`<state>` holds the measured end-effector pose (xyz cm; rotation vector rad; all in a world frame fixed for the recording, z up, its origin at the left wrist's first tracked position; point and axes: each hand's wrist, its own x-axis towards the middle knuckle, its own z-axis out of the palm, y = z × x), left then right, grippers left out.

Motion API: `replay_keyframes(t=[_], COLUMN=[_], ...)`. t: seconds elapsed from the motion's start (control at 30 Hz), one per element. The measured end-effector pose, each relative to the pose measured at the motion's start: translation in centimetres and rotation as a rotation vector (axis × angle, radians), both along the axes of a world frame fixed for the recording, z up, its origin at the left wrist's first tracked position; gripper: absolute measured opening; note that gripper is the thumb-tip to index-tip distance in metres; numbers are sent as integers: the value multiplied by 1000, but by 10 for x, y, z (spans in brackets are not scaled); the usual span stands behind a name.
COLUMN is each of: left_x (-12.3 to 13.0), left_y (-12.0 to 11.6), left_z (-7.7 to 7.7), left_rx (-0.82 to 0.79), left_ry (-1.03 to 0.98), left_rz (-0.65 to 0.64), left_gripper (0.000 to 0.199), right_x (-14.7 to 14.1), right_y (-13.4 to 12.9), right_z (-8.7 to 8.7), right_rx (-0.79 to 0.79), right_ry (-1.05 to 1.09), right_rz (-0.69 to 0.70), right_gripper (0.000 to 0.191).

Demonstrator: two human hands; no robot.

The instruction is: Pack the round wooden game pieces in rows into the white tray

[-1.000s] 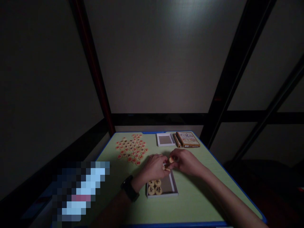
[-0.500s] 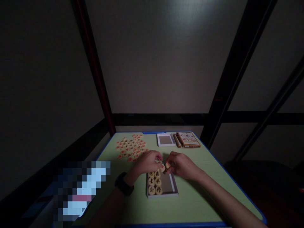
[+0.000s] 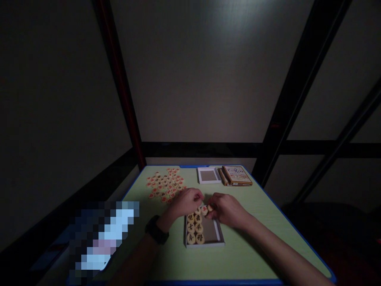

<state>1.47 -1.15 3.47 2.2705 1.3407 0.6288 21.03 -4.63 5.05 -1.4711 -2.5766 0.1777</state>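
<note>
An open white box (image 3: 219,234) lies near the table's middle, with round wooden pieces bearing black characters (image 3: 199,227) in two columns on its left side. At its far edge sits a piece with a red character (image 3: 204,210). My right hand (image 3: 225,208) pinches another round piece (image 3: 210,207) at the box's far right corner. Over the far left corner, my left hand (image 3: 188,201) has its fingers curled together; whether they hold anything is hidden. A dark watch (image 3: 156,229) is on my left wrist.
Many loose round pieces (image 3: 163,185) spread over the green table's (image 3: 238,260) far left. A second white tray (image 3: 208,182) and stacked printed boxes (image 3: 237,176) stand at the back. A pixelated bright patch (image 3: 110,234) covers the near left edge.
My right hand has lowered its piece slightly towards the box's far right corner. My left fingers have drawn back from the red-character piece, which now shows more fully.
</note>
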Motion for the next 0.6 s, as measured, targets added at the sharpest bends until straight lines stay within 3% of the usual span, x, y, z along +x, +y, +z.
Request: replay_keyframes(t=[0.13,0.6], left_x=[-1,-1], left_y=[1,2], left_z=[-3,-6], left_rx=[-4,7], left_ry=[-17,-12], left_rz=[-19,-35], left_gripper=[23,23], right_x=[1,1], right_y=[-1,1], right_z=[2,-4], right_rx=[26,38], right_ry=[-20,-19], right_rz=[-17,5], right_gripper=[18,27])
